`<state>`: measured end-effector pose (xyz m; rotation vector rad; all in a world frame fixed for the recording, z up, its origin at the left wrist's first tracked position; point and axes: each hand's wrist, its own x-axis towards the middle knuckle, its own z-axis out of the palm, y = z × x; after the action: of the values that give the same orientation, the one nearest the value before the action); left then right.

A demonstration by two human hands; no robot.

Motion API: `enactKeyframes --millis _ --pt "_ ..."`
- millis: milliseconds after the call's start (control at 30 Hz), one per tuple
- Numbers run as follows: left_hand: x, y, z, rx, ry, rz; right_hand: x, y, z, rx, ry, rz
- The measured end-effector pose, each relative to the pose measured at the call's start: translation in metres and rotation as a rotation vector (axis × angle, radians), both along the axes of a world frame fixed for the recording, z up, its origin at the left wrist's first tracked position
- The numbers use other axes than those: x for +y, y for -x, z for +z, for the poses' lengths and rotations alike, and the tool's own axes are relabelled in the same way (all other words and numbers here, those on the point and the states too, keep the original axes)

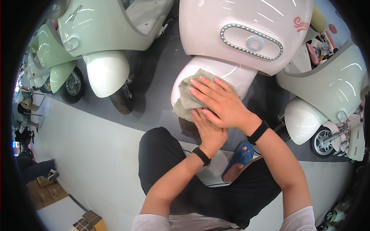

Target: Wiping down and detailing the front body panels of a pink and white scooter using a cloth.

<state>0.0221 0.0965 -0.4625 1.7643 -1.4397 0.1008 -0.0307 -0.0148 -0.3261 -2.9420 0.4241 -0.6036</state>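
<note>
A grey-beige cloth (188, 91) lies bunched over the rounded front fender (182, 72) of a pale pink Sunra scooter (202, 31). My right hand (224, 101) presses the cloth to the fender with its palm down and fingers spread. Just below, my left hand (209, 131) holds the cloth's lower edge against the fender's tip, fingers pointing up. The base of my right hand overlaps the left fingers. Part of the front tire (188, 124) shows under the fender. An oval panel with a studded rim (237, 39) sits on the body above.
A pale green scooter (101, 31) stands to the left, and another (326, 69) to the right. Below my hands are my knees and a blue slipper (240, 157). Cardboard boxes (49, 192) and another person's leg (37, 170) are at the far left.
</note>
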Motion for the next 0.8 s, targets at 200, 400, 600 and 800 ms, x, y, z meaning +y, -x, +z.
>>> enactKeyframes --millis 200,400,600,800 --pt "0.002 0.017 0.002 0.031 -0.047 -0.111 -0.002 0.001 -0.001 0.030 0.006 -0.018" --pt "0.005 0.028 0.003 0.156 -0.193 -0.414 -0.006 0.007 0.000 0.060 0.063 -0.035" --pt "0.001 0.030 0.018 0.173 -0.189 -0.473 -0.019 0.022 0.007 0.079 0.030 -0.042" --pt "-0.002 0.033 0.016 0.168 -0.168 -0.264 -0.025 0.027 0.010 0.060 -0.019 -0.059"
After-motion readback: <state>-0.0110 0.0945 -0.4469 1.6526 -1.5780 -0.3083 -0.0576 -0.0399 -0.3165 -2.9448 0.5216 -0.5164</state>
